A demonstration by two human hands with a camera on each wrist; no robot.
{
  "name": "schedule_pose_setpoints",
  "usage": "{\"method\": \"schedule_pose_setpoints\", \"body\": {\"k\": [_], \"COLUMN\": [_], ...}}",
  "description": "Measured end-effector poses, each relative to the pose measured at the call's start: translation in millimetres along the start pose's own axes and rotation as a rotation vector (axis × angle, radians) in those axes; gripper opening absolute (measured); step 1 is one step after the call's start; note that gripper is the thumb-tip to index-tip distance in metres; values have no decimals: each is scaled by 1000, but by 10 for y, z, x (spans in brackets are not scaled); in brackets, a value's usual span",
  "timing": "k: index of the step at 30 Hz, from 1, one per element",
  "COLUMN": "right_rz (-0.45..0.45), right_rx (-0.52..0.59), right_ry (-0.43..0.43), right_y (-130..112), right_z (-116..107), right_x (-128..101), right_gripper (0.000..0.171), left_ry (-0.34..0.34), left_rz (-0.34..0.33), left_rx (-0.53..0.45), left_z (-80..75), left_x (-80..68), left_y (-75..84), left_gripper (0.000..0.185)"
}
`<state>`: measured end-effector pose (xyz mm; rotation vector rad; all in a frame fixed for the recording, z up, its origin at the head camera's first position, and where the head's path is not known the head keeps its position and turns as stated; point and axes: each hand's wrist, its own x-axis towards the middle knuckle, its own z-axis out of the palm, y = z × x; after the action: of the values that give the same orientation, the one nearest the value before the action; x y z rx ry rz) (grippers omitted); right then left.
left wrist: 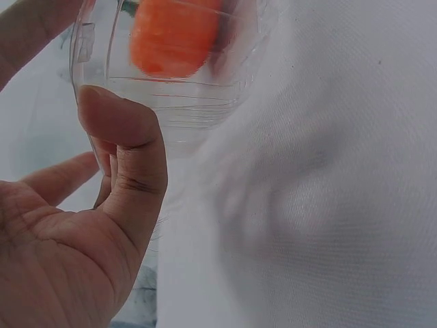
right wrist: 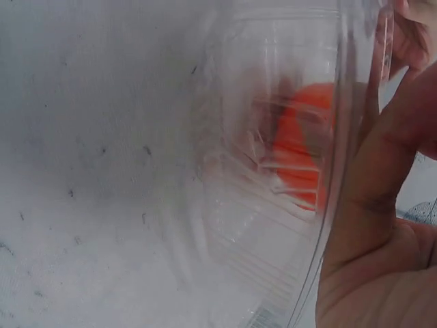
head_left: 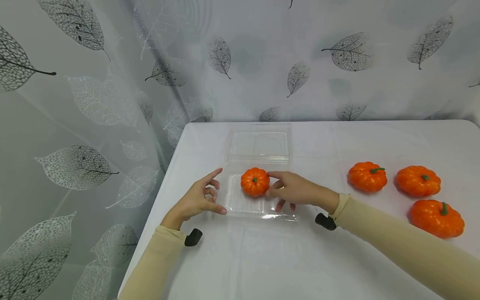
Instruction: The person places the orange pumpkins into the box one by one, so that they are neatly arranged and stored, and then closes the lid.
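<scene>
A clear plastic clamshell container [head_left: 234, 204] lies unfolded on the table, its lid [head_left: 258, 143] laid back. One small orange pumpkin [head_left: 255, 182] with a green stem sits in its base. At the left rim is my left hand [head_left: 196, 198]; in the left wrist view its bent thumb [left wrist: 119, 119] presses the rim, with fingers on the far side, pinching the edge. My right hand [head_left: 294, 188] reaches over the right side of the base. Its straight index fingertip is right at the pumpkin's right side, and the other fingers hang loosely below.
Three more orange pumpkins, the nearest-left one [head_left: 367, 177], another [head_left: 418, 181] and a third [head_left: 436, 218], sit on the right of the white table [head_left: 300, 258]. A leaf-patterned curtain [head_left: 255, 62] hangs behind and to the left. Each wrist carries a black camera [head_left: 193, 237].
</scene>
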<state>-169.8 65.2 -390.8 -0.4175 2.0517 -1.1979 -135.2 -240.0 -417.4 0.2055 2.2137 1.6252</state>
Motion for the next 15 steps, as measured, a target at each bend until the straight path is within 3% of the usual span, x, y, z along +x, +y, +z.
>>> {"method": "schedule_pose_setpoints", "body": {"k": [15], "right_rz": [-40], "right_rx": [78], "right_ry": [-75], "right_y": [-30], "right_z": [76], "right_x": [66], "right_gripper": [78], "left_ry": [1], "left_rz": [-14], "left_rx": [-5], "left_z": [13], "left_x": [-18], "left_y": [17], "left_gripper": [109]}}
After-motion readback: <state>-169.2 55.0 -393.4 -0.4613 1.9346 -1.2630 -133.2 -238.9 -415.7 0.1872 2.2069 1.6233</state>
